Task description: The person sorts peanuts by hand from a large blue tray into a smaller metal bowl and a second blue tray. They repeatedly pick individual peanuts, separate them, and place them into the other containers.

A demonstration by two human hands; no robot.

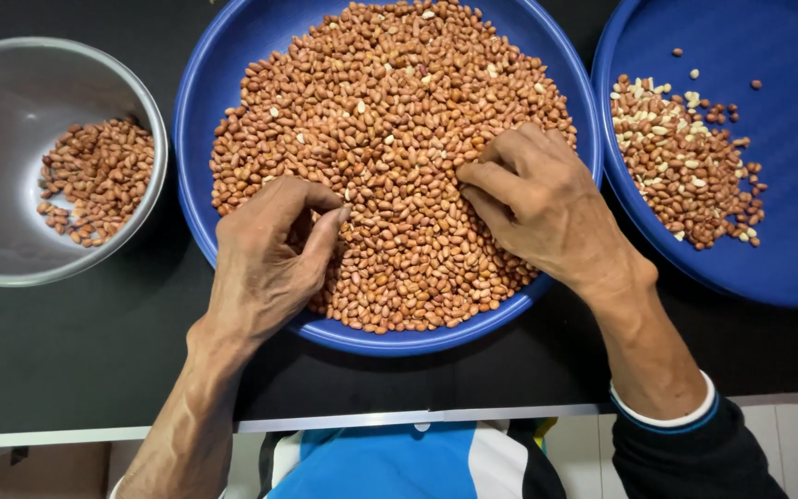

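- Black tabletop [66, 351]: blue tray [198, 139] of peanuts [390, 139] at centre.
- My left hand [265, 254]: fingers curled, pinching peanuts at the near-left edge.
- My right hand [542, 203]: fingertips pressed together on the heap's right side.

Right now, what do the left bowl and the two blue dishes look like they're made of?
The left bowl looks like metal, probably stainless steel: grey, brushed, with soft reflections and a thin rolled rim. The middle blue dish under both hands and the right blue dish look like plastic, though enamel can't be ruled out: even saturated colour, smooth semi-gloss sheen and a thick rounded rim.
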